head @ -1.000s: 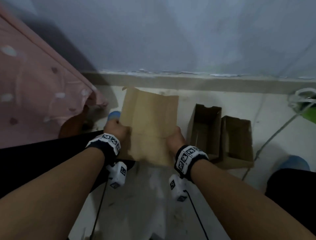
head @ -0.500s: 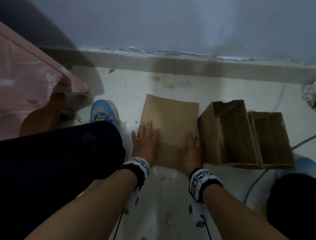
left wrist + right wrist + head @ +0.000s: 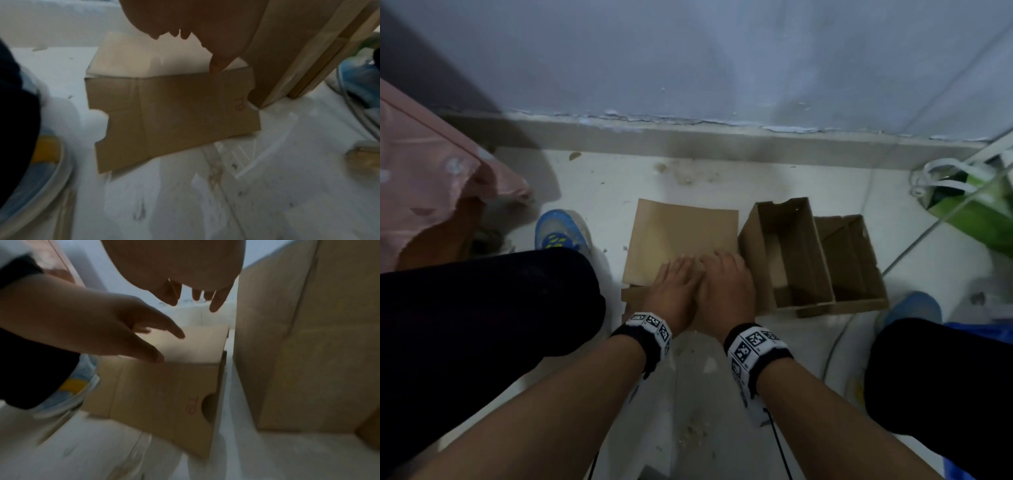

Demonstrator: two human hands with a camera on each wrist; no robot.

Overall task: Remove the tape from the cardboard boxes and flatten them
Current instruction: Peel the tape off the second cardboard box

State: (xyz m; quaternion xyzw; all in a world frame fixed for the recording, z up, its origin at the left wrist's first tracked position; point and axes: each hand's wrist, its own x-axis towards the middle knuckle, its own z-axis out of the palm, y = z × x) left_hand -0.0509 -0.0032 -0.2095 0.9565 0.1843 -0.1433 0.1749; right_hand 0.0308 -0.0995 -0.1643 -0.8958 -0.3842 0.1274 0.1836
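Flattened box (image 3: 681, 236) now down on floor, frame centre | L hand (image 3: 674, 291) + R hand (image 3: 726, 287) moved together, fingers straight, pressing, gripping nothing | 2 boxes (image 3: 787, 253) at right still upright, pending.

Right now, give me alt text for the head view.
Both hands, left hand beside right hand, press flat on a flattened cardboard box on the floor. Two open boxes stand just right of it; a blue shoe sits left.
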